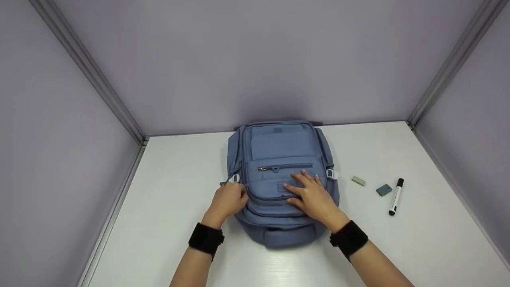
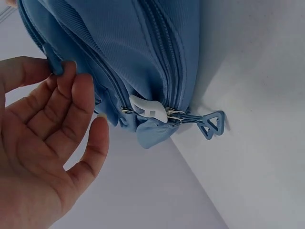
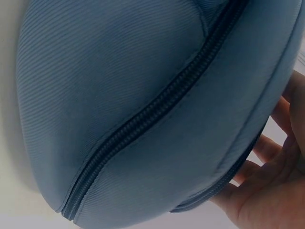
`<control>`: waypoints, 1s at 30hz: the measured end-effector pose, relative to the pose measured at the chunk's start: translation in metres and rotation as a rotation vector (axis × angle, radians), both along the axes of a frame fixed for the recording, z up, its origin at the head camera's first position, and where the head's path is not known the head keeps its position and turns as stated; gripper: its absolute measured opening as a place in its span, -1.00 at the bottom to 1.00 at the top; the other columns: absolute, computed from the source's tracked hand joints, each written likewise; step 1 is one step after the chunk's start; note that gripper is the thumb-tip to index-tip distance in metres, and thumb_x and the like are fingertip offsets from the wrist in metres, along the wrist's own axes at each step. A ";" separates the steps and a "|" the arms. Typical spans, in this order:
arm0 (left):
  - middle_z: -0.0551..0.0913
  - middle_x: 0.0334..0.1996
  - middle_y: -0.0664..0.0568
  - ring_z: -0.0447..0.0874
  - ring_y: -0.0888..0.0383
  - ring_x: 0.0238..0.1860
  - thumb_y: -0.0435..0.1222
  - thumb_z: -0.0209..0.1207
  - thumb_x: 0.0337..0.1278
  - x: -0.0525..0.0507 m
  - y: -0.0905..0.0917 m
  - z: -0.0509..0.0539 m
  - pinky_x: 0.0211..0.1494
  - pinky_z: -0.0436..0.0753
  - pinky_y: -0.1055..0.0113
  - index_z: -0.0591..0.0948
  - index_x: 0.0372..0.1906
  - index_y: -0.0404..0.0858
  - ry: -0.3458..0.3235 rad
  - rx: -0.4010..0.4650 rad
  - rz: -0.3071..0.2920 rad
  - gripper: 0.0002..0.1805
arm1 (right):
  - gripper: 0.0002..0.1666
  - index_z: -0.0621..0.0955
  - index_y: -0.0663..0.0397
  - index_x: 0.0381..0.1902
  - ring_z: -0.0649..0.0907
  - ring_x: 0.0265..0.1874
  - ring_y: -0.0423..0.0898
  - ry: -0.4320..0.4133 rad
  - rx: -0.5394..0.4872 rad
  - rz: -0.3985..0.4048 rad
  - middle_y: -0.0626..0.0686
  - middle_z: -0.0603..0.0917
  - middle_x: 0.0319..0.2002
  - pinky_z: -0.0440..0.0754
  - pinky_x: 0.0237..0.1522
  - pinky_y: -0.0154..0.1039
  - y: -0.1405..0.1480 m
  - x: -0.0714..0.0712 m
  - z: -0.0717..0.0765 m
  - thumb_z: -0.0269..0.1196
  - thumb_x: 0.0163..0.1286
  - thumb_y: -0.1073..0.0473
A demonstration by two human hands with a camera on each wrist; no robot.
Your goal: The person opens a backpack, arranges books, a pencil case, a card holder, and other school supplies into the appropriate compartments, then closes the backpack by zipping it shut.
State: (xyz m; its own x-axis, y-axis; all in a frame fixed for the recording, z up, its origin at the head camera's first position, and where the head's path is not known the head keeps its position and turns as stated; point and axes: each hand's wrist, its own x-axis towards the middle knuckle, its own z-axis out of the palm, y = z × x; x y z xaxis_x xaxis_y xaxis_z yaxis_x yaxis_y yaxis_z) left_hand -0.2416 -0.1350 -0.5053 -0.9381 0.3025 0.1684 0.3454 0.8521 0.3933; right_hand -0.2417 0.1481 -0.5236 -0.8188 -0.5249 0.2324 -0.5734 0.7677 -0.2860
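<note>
A blue backpack (image 1: 285, 143) lies on the white table with its zipped front facing up. At its left side, my left hand (image 1: 230, 198) pinches a small blue zipper pull (image 2: 53, 61) between thumb and index finger. Beside that hand are a white buckle (image 2: 148, 109) and two triangular zipper pulls (image 2: 212, 125) dangling from the bag's side zips. My right hand (image 1: 316, 199) rests spread on the lower front of the backpack, below the short front zipper (image 1: 287, 166). In the right wrist view, a dark curved zipper (image 3: 152, 109) runs along the bag.
Right of the backpack lie a small beige block (image 1: 358, 180), a dark grey-blue block (image 1: 384, 189) and a white marker (image 1: 396, 197) with black ends. Grey panels (image 1: 255, 59) enclose the table (image 1: 175, 167) at the back and both sides.
</note>
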 end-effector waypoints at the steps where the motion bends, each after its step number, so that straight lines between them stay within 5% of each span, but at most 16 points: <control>1: 0.23 -0.77 0.21 0.23 0.23 -0.72 -0.38 0.19 0.05 0.003 0.001 0.001 -0.61 0.30 0.27 0.29 -0.76 -0.08 -0.012 0.004 -0.010 -0.59 | -0.44 0.59 -0.10 0.25 0.22 0.40 0.31 0.003 0.001 0.000 0.18 0.37 0.37 0.14 0.27 0.39 0.000 0.000 0.000 0.24 0.37 -0.17; 14: 0.25 -0.75 0.23 0.25 0.27 -0.71 -0.38 0.18 0.12 0.026 0.001 -0.009 -0.61 0.31 0.33 0.38 -0.70 -0.10 -0.047 0.054 -0.052 -0.65 | -0.46 0.60 -0.10 0.24 0.21 0.41 0.31 0.006 -0.020 -0.011 0.17 0.37 0.37 0.14 0.24 0.43 -0.002 0.001 -0.002 0.24 0.37 -0.15; 23: 0.25 -0.73 0.24 0.25 0.27 -0.67 -0.38 0.17 0.14 0.040 0.021 -0.007 -0.56 0.32 0.33 0.38 -0.69 -0.09 -0.013 0.063 -0.140 -0.65 | -0.46 0.60 -0.09 0.23 0.22 0.40 0.32 0.012 -0.014 -0.018 0.18 0.37 0.36 0.16 0.23 0.43 -0.003 0.002 -0.002 0.25 0.36 -0.14; 30: 0.50 -0.66 0.16 0.55 0.19 -0.57 -0.38 0.17 0.15 0.048 0.039 -0.007 -0.44 0.55 0.21 0.55 -0.59 -0.17 0.045 0.021 -0.179 -0.78 | -0.46 0.60 -0.10 0.23 0.22 0.40 0.32 0.018 -0.013 -0.024 0.18 0.38 0.36 0.16 0.23 0.43 -0.003 0.002 -0.003 0.26 0.36 -0.15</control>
State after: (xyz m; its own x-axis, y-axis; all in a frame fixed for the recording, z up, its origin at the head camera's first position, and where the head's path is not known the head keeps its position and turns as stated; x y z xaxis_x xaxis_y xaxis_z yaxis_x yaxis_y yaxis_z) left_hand -0.1941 -0.0965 -0.5121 -0.8612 0.4595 0.2172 0.5081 0.7672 0.3914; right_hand -0.2393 0.1452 -0.5268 -0.8266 -0.5022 0.2542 -0.5603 0.7774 -0.2860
